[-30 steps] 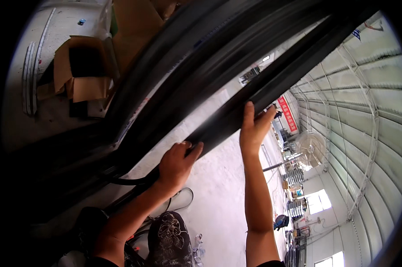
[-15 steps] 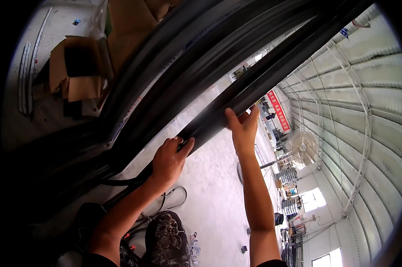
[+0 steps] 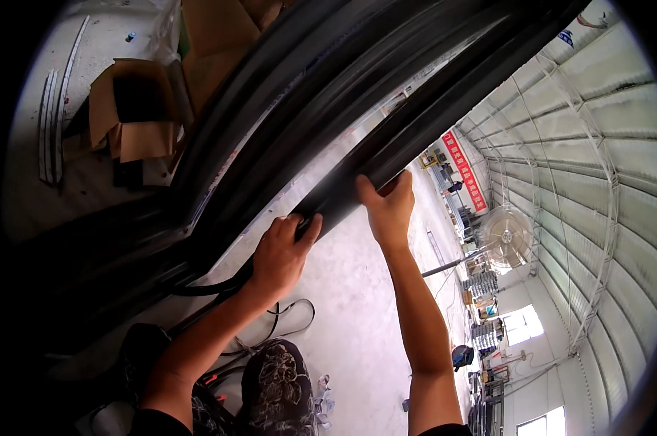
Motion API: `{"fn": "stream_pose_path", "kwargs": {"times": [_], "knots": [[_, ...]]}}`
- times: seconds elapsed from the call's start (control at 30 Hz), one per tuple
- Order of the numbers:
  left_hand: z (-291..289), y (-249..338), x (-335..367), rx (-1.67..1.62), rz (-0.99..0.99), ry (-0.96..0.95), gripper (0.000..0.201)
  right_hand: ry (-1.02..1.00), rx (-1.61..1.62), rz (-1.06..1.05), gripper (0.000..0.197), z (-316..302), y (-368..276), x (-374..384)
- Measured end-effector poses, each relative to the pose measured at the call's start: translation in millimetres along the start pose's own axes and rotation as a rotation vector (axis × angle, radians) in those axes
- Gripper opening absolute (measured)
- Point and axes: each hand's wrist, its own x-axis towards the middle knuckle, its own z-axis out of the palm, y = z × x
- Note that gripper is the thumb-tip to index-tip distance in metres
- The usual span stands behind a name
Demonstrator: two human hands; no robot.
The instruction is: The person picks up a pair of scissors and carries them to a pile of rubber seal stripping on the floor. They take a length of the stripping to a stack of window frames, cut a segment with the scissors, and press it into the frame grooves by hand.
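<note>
A long black frame bar (image 3: 408,138) runs slanting from the upper right down to the lower left. My left hand (image 3: 279,254) is closed at its lower stretch, thumb and forefinger pinched at the bar's surface. A thin black flexible strip (image 3: 205,290) curves in from the left and passes into that hand; its end is hidden there. Farther up the bar, my right hand (image 3: 388,214) grips it, thumb on the near face and fingers curled around the right edge, partly hidden.
More black frame bars (image 3: 307,94) lie side by side on the left. Beyond them stand an open cardboard box (image 3: 147,142) and white strips (image 3: 52,131) on the floor. Below my left forearm are looped black strips (image 3: 299,312) and my knee (image 3: 276,385). A large fan (image 3: 506,236) stands right.
The whole view has shifted slightly. My right hand has moved a little left, closer to my left hand, its thumb still on the bar. Both hands keep their grip.
</note>
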Motion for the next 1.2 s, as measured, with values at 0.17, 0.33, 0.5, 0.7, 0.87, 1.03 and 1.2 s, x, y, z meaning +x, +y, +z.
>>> {"fn": "stream_pose_path", "kwargs": {"times": [0.17,0.33,0.5,0.7,0.87,1.03,1.2], "knots": [[-2.3,-1.0,-1.3,0.046,0.017,-0.045,0.061,-0.027,-0.038,0.010,0.048,-1.8,-5.9,0.2],[-7.6,5.4,4.0,-0.007,-0.014,-0.044,0.055,-0.134,0.050,-0.018,0.046,-11.4,8.1,6.7],[-5.3,-8.1,4.9,-0.122,-0.039,0.123,0.056,-0.183,0.282,0.106,0.039,-9.3,-1.6,4.2],[5.6,-1.0,4.1,-0.063,-0.004,0.169,0.050,-0.083,0.233,0.097,0.040,-5.2,11.1,2.3],[3.4,-6.7,2.7,-0.084,-0.057,0.109,0.055,-0.085,0.177,0.075,0.041,0.5,3.7,0.6],[4.9,-3.0,3.7,-0.112,-0.065,0.110,0.054,-0.069,0.305,0.104,0.038,-7.2,1.5,9.5],[3.9,-3.1,4.6,-0.109,-0.078,0.110,0.052,-0.021,0.302,0.095,0.037,-1.8,4.5,6.1]]}}
